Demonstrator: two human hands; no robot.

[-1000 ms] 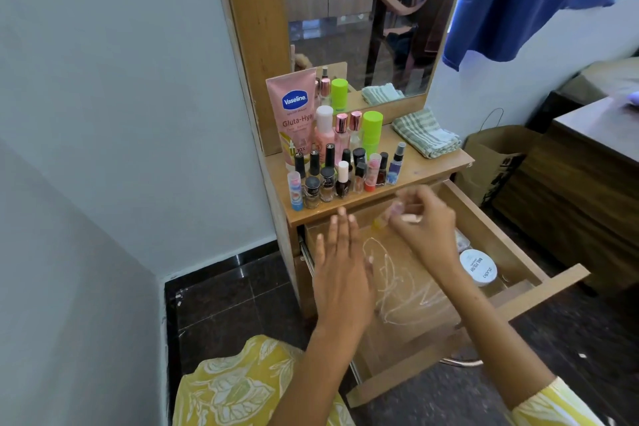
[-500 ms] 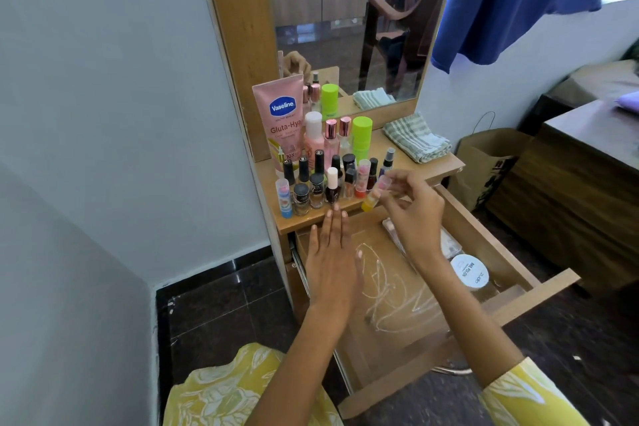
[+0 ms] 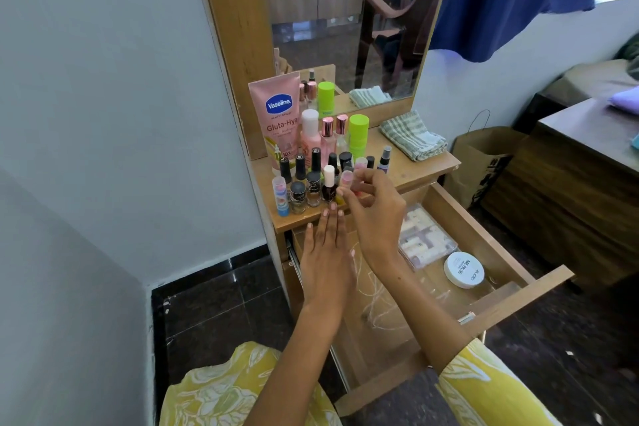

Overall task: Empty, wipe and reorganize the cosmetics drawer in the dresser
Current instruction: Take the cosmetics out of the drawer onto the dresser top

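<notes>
The wooden drawer (image 3: pixel 549 282) stands pulled out under the dresser top (image 3: pixel 411 171). My right hand (image 3: pixel 371 207) pinches a small pink-capped tube (image 3: pixel 345 183) at the front row of nail polish bottles (image 3: pixel 313 188) on the dresser top. My left hand (image 3: pixel 326 252) lies flat with straight fingers over the drawer's back left part, fingertips at the dresser top's front edge. Inside the drawer lie a clear plastic box (image 3: pixel 427 240) of small items and a round white jar (image 3: pixel 463 270). White scribbles mark the drawer floor.
A pink Vaseline tube (image 3: pixel 278 117), pink bottles and a green bottle (image 3: pixel 358 135) stand behind the polishes. A folded striped cloth (image 3: pixel 413 135) lies on the dresser's right side. A brown paper bag (image 3: pixel 484 156) and dark wooden furniture (image 3: pixel 570 190) stand to the right.
My right hand has lifted the small tube out of the drawer and up to the row of bottles on the dresser top. My left hand slid forward a little.
</notes>
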